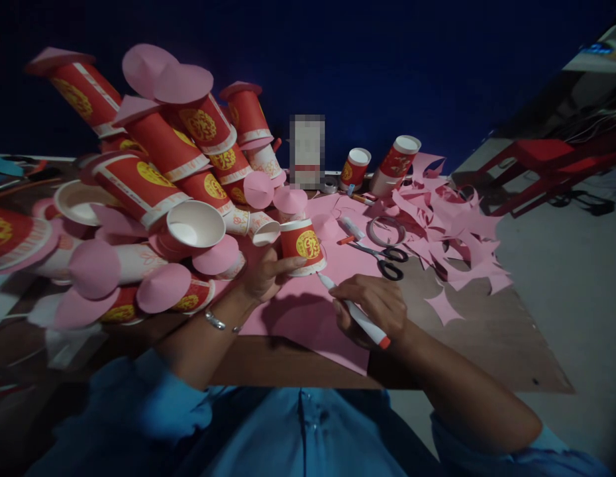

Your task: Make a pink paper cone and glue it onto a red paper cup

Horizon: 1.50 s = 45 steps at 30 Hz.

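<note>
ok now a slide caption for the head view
Left hand holds a red cup on pink paper; right hand holds a marker near the cup's lower edge, scissors lying nearby.

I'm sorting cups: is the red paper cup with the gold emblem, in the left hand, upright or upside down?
Upside down: the red paper cup has its wider, white-edged end toward the pink paper sheet.

No txt legible; yellow emblem (308,244) on held red cup (302,250), ditto other cups (201,124), too blurry.
</note>
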### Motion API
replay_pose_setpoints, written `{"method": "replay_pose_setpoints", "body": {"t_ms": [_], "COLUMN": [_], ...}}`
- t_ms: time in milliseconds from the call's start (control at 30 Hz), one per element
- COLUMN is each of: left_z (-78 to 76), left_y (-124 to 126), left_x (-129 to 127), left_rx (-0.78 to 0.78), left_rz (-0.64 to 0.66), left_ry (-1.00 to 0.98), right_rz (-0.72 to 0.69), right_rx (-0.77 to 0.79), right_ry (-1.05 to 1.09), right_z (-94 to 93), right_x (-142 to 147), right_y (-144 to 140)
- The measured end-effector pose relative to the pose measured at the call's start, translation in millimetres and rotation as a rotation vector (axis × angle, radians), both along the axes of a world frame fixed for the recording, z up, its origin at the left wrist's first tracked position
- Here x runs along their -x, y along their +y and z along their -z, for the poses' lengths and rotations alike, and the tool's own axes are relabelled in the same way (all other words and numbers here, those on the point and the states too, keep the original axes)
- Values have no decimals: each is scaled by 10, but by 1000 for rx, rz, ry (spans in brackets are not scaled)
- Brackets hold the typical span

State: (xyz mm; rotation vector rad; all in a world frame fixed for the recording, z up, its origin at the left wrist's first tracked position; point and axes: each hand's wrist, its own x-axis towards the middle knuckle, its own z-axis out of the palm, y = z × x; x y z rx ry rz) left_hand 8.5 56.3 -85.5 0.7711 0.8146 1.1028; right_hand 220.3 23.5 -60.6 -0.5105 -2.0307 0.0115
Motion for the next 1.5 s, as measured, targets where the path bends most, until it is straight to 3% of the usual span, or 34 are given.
{"method": "replay_pose_setpoints", "body": {"t_ms": [467,733,1100,1500], "left_z": [-6,-44,91,-2], "left_y": [3,-7,22,32], "left_x": [-19,-20,-2,-26], "left_rx": [-40,-46,-5,17], "left_rz": [47,48,14,-79], "left_ry": [-46,-61,-7,-94], "right_rz": [-26,51,15,12], "right_rx": [37,35,56,13], "right_ry": [-43,-63,-96,-5], "right_z": [14,31,11,10], "right_x": [-3,0,5,0], "right_y": [19,-1,-6,9]}}
